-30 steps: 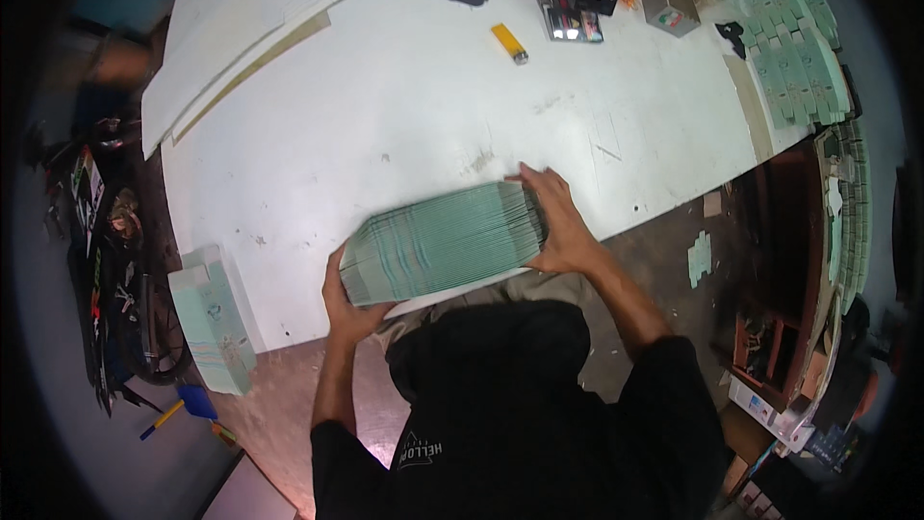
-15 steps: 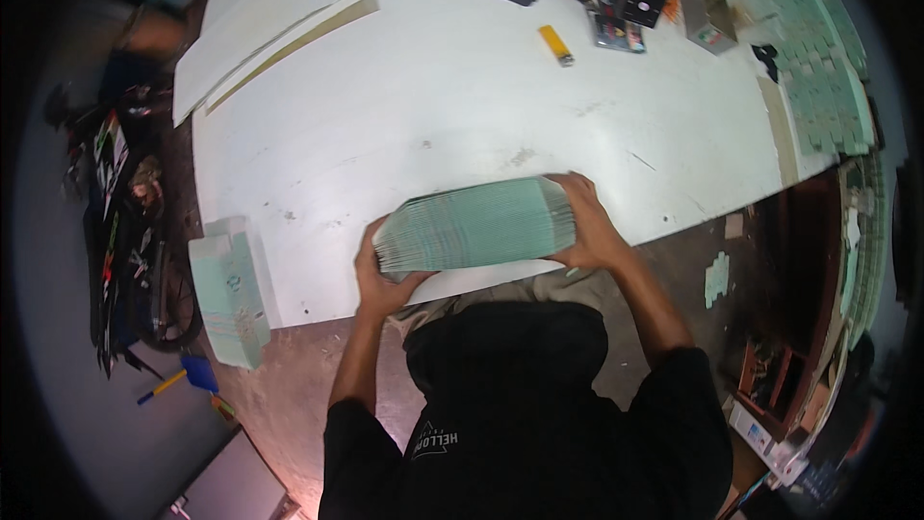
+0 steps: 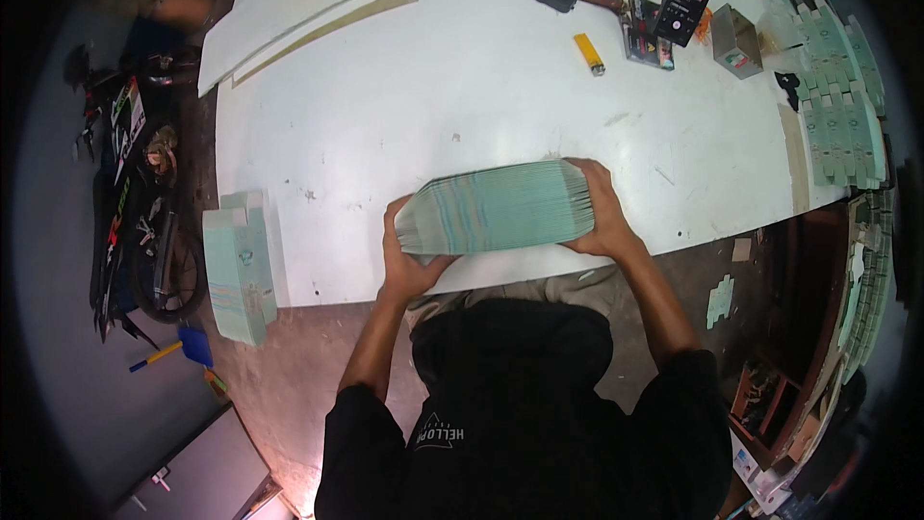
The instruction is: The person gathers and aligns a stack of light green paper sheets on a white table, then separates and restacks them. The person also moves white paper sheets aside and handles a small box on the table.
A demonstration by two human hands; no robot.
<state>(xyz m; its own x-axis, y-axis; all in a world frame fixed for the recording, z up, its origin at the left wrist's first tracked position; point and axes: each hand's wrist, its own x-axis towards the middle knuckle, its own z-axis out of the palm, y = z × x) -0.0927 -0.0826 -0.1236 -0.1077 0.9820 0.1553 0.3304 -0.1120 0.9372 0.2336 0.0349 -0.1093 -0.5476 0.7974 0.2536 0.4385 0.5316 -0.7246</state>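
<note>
A thick stack of pale green cut card pieces [image 3: 496,207] lies sideways at the near edge of the white table, its many thin edges facing up. My left hand [image 3: 409,260] wraps round its left end, thumb along the near side. Round the right end closes my right hand [image 3: 606,212], fingers on the far corner and thumb on the near one. The stack is pressed between both palms. Most fingertips are hidden behind it.
Another green card stack [image 3: 236,270] sits at the table's left corner. White sheets [image 3: 318,10] lie far left. Toward the back right are a yellow lighter [image 3: 589,55], a phone [image 3: 685,2], and a small open box [image 3: 737,43]. Green card piles [image 3: 839,125] line the right edge.
The view has shifted, so the table's contents appear moved. Both hands still grip the stack's ends, and its edges look fanned differently, with the blue-grey stripes more distinct at the left.
</note>
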